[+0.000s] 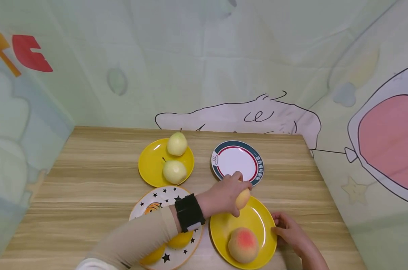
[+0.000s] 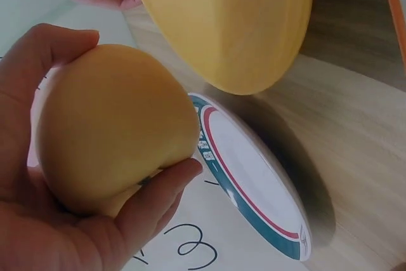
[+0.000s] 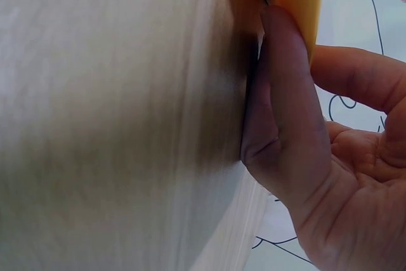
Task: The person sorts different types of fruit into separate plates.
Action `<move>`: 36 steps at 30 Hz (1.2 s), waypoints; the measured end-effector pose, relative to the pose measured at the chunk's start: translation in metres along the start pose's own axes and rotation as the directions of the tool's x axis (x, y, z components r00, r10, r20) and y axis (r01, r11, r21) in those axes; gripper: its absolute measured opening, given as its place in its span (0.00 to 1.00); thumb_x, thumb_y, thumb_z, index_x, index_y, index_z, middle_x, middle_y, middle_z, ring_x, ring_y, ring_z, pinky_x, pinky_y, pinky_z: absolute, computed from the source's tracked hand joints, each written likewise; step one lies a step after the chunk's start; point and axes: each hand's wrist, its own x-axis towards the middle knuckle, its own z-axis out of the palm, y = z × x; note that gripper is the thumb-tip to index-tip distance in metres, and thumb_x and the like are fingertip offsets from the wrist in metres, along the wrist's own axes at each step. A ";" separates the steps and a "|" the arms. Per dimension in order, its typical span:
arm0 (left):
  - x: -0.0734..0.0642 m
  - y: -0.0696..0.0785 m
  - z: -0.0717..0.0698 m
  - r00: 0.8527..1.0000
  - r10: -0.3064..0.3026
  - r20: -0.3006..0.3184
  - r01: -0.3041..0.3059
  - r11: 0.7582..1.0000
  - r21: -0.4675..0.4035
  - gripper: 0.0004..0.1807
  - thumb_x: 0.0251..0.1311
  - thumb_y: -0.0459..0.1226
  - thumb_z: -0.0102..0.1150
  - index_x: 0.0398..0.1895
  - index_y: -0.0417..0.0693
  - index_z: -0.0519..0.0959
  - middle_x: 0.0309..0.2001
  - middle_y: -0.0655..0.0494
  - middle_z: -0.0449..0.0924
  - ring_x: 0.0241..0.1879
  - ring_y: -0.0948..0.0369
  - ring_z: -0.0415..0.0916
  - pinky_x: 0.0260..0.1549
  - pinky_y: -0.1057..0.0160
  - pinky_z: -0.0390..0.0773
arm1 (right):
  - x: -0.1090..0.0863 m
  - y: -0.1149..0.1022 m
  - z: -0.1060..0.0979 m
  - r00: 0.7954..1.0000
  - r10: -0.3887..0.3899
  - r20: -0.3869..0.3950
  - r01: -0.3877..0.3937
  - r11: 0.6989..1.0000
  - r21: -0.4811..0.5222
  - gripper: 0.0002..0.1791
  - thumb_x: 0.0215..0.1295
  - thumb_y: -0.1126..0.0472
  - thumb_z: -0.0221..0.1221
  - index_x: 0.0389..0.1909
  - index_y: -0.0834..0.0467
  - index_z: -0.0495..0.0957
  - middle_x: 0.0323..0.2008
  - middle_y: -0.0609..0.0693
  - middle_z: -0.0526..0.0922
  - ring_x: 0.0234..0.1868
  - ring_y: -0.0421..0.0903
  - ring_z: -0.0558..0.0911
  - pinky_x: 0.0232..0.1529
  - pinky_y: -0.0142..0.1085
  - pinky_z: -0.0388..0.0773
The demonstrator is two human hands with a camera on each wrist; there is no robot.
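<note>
In the head view my left hand (image 1: 224, 195) reaches across and grips a yellow-orange peach (image 1: 242, 199) over the far part of a yellow plate (image 1: 224, 230). The left wrist view shows fingers and thumb curled round that peach (image 2: 120, 125). A second peach (image 1: 243, 245), blushed red, lies on the near part of the same plate. My right hand (image 1: 289, 232) pinches the plate's right rim. In the right wrist view the thumb and fingers of the right hand (image 3: 317, 157) hold the yellow rim (image 3: 295, 4) close to the tabletop.
Behind stands a white plate with a green-and-red rim (image 1: 237, 161). Two pale pears (image 1: 175, 172) sit on another yellow plate (image 1: 149, 165) at back left. Partly under my left forearm is a star-patterned plate (image 1: 189, 253) bearing yellow fruits (image 1: 181, 240). A printed cloth (image 1: 204, 67) surrounds the table.
</note>
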 end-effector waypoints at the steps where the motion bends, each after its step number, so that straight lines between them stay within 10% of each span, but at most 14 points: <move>1: 0.001 0.001 0.002 1.000 0.003 0.001 -0.003 1.000 0.006 0.41 0.33 0.44 0.79 0.57 0.65 0.70 0.50 0.59 0.63 0.44 0.60 0.64 0.35 0.74 0.73 | 0.000 0.000 0.000 1.000 -0.005 0.003 0.005 1.000 0.000 0.19 0.59 0.75 0.53 0.52 0.72 0.65 0.40 0.57 0.73 0.36 0.47 0.75 0.31 0.43 0.82; 36: 0.002 0.002 0.044 0.993 -0.021 0.120 0.025 0.999 -0.026 0.42 0.34 0.42 0.79 0.59 0.68 0.72 0.57 0.58 0.63 0.48 0.59 0.61 0.35 0.72 0.72 | -0.001 0.001 -0.003 0.998 -0.039 0.055 0.037 0.999 0.039 0.20 0.60 0.74 0.52 0.54 0.74 0.62 0.41 0.57 0.72 0.38 0.46 0.75 0.33 0.43 0.82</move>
